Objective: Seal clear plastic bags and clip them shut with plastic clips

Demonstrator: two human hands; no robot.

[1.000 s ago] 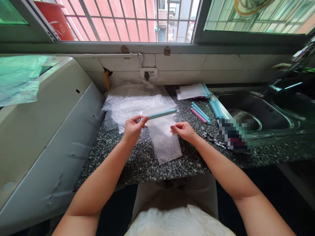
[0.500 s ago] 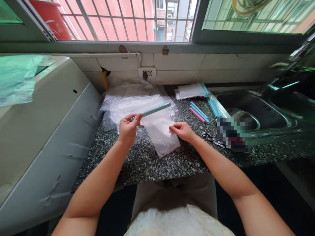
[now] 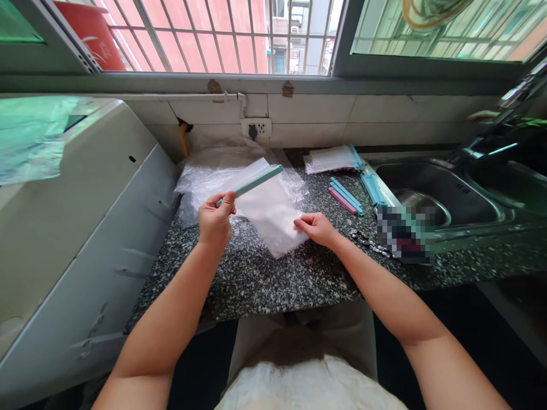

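Observation:
My left hand is closed around the near end of a long teal plastic strip, thumb on top. The strip slants up to the right across the upper part of a clear, frosted plastic bag. Some film shows beyond the strip; whether the strip is clipped onto the bag I cannot tell. My right hand pinches the bag's right edge between thumb and fingers. The bag is held slanted over the speckled counter. Behind it lies a heap of loose clear plastic bags.
Several blue strips and a pink strip lie right of the bag. Behind them is a stack of bags with teal strips. A sink, a blurred-out item and a silvery chain-like object are at right. A white appliance borders the left.
My left hand has moved a little left with the strip, which is tilted more steeply. Film now shows beyond the strip, and the bag's lower edge has risen. My right hand has barely moved.

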